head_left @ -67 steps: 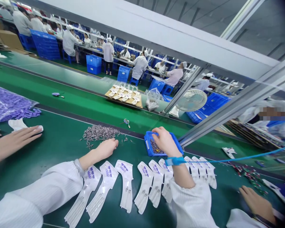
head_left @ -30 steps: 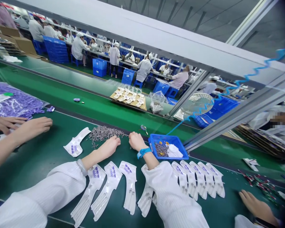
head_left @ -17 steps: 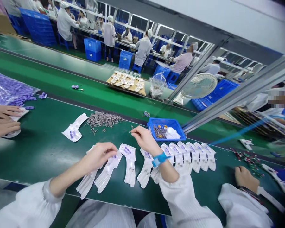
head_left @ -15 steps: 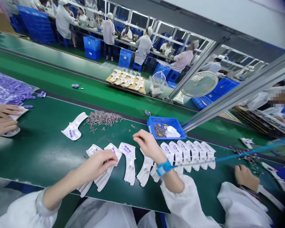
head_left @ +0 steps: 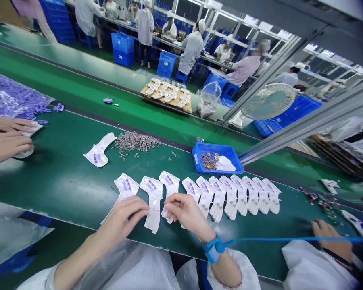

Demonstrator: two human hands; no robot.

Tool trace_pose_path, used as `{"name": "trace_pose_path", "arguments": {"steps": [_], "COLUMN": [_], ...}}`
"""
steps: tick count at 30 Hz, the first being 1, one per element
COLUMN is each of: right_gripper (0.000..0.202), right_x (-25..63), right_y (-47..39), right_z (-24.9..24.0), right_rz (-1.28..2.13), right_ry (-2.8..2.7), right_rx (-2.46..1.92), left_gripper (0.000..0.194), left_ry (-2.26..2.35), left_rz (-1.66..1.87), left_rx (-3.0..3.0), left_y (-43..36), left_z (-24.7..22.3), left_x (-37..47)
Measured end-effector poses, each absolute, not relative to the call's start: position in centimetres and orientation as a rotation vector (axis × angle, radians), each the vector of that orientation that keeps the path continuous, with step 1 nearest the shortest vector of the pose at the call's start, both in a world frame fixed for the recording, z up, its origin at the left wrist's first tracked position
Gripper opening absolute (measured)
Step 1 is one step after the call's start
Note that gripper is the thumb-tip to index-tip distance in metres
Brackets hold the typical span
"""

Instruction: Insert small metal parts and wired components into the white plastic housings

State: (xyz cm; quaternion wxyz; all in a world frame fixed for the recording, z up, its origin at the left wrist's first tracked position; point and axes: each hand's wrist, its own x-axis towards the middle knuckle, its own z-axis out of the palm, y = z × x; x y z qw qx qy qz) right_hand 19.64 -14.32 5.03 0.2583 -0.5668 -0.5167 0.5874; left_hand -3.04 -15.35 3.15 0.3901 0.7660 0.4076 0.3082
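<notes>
My left hand (head_left: 128, 215) has its fingers pressed together over the lower part of a white curved shell (head_left: 126, 186); anything in the fingertips is too small to name. My right hand (head_left: 181, 209), with a blue strap at the wrist, is pinched over the lower end of another white shell (head_left: 169, 181). Between the two hands lies a white shell (head_left: 153, 201) with purple pieces at its top. To the right stretches a row of several similar shells (head_left: 219, 197). One more shell (head_left: 99, 151) lies apart, beside a pile of small metal parts (head_left: 136, 141).
A blue tray (head_left: 196, 163) holds metal parts and a white bag. Another person's hands (head_left: 9, 139) work at the left near purple pieces (head_left: 15, 96). A co-worker's hand (head_left: 331, 239) rests at the right. A metal post (head_left: 269, 149) slants behind the tray.
My right hand has moved down and left, from above the table near the blue tray to a shell. My left hand is slightly lower. The whole view has shifted.
</notes>
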Motion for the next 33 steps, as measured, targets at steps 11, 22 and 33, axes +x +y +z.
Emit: {"name": "trace_pose_path", "arguments": {"steps": [11,22,33], "right_gripper": [0.013,0.008,0.012], "right_x": [17.9,17.8,17.3], "right_y": [-13.5,-12.8,-11.0], "right_z": [4.5,4.8,7.3], "right_rz": [1.803,1.774,1.729], "right_ry": [-1.46,-1.617,-1.994], "right_rx": [-1.67,-1.749,-1.793], "left_gripper": [0.024,0.024,0.025], "left_ry": [0.894,0.861,0.827], "left_rz": [0.889,0.829,0.81], "left_rx": [2.156,1.991,1.975], "left_y": [-19.1,-19.0,-18.7], "left_z": [1.1,0.7,1.0], "left_x": [-1.6,-2.1,-2.5]}}
